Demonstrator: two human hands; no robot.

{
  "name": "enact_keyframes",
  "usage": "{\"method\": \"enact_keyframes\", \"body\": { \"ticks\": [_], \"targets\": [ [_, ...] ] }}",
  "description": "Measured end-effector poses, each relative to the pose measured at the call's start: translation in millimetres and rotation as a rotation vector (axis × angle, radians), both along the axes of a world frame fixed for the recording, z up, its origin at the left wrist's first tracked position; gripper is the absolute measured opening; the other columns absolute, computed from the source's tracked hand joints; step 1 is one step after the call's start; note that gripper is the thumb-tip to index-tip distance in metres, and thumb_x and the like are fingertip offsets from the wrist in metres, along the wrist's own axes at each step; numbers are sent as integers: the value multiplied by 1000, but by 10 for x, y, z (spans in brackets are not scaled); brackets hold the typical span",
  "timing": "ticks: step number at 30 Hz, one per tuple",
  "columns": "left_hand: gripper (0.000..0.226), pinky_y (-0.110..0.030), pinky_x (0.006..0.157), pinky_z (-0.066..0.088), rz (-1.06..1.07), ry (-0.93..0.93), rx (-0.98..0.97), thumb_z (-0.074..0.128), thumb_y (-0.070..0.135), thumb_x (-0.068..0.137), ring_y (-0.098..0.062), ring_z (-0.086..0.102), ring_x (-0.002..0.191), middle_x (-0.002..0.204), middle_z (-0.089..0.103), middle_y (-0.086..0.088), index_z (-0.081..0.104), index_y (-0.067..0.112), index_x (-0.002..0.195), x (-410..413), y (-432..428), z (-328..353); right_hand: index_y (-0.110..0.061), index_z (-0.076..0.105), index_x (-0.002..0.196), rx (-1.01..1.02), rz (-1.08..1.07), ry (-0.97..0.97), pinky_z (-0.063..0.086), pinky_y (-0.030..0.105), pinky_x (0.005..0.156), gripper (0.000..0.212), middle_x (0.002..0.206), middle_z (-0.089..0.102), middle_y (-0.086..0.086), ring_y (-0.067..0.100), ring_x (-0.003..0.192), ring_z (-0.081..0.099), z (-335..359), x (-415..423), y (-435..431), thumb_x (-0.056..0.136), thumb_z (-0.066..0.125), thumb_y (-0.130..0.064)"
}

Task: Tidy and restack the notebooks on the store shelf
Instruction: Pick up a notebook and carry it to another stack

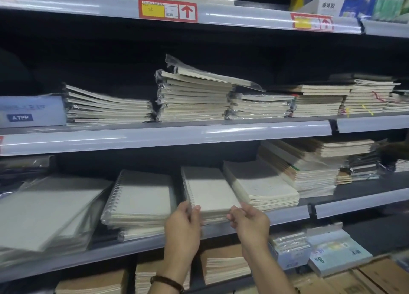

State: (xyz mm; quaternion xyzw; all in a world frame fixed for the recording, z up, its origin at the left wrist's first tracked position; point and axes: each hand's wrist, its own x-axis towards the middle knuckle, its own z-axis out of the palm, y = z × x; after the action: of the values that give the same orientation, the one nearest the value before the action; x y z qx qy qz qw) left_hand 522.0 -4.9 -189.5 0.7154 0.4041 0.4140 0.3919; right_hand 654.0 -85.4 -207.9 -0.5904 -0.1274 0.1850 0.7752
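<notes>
My left hand [183,223] and right hand [250,223] are both up at the lower shelf [290,215], apart from each other, each gripping one near corner of the spiral stack [210,189]. This is a pile of pale spiral-bound notebooks lying flat with the wire binding along its left side. My left thumb lies on the top cover at the near left corner, with the fingers curled round the edge by the coils. My right thumb and fingers pinch the near right corner. The pile sits at the front of the shelf, its near edge at the shelf lip. Just to its left is a second spiral pile [141,196], wrapped in clear film and turned slightly askew. Just to its right is a plain cream pile [261,185] that touches or nearly touches it; I cannot tell which. At the far left, large wrapped pads [48,209] lean at a slant. On the shelf above, wrapped notebooks stand in several rows [194,103], and the tallest has a loose one [212,74] tilted on top. A dark bracelet [168,281] circles my left wrist. A red price tag [167,10] sits on the top rail.
</notes>
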Motion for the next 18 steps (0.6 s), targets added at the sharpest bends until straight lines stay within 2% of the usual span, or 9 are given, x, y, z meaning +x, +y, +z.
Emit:
{"method": "enact_keyframes", "body": {
  "ticks": [3, 5, 12, 15, 17, 18],
  "targets": [
    [29, -39, 71, 66, 10, 188, -21, 51, 42, 107, -19, 74, 70, 81, 75, 0, 68, 20, 111, 9, 65, -92, 1, 62, 138, -73, -4, -7, 63, 31, 71, 46, 77, 80, 7, 20, 73, 76, -105, 33, 29, 94, 76, -4],
    [29, -38, 69, 66, 19, 224, -3, 48, 42, 108, -19, 74, 67, 82, 74, -1, 67, 21, 111, 23, 43, -93, -1, 64, 136, -97, -10, -35, 64, 35, 73, 44, 74, 80, 7, 21, 70, 76, -139, 49, 46, 95, 76, -8],
    [26, -41, 68, 66, 1, 289, 39, 41, 40, 111, -19, 72, 66, 79, 71, 0, 59, 22, 106, 63, 7, -58, -9, 60, 143, -157, -51, -82, 63, 33, 64, 47, 72, 79, 5, 21, 66, 79, -152, -18, 50, 99, 72, -20],
    [27, -29, 63, 63, 7, 308, 54, 46, 36, 110, -12, 68, 68, 83, 69, 1, 58, 16, 121, 44, -24, -51, -10, 57, 147, -150, -55, -119, 66, 39, 73, 47, 74, 80, 4, 18, 65, 79, -96, -65, 6, 102, 68, -18],
    [45, -17, 61, 52, 5, 285, 52, 51, 34, 109, -6, 66, 72, 92, 72, -1, 46, 12, 148, -12, -90, -50, -20, 62, 142, -133, -92, -189, 64, 40, 80, 40, 75, 80, 0, 13, 65, 78, -34, -142, -42, 102, 65, -14],
    [58, -15, 62, 49, -1, 263, 42, 52, 34, 108, -6, 67, 73, 93, 75, -4, 35, 14, 160, -54, -128, -52, -28, 65, 133, -124, -108, -222, 61, 34, 78, 35, 77, 80, -1, 11, 66, 77, -1, -192, -70, 102, 64, -12]
  ]
}}
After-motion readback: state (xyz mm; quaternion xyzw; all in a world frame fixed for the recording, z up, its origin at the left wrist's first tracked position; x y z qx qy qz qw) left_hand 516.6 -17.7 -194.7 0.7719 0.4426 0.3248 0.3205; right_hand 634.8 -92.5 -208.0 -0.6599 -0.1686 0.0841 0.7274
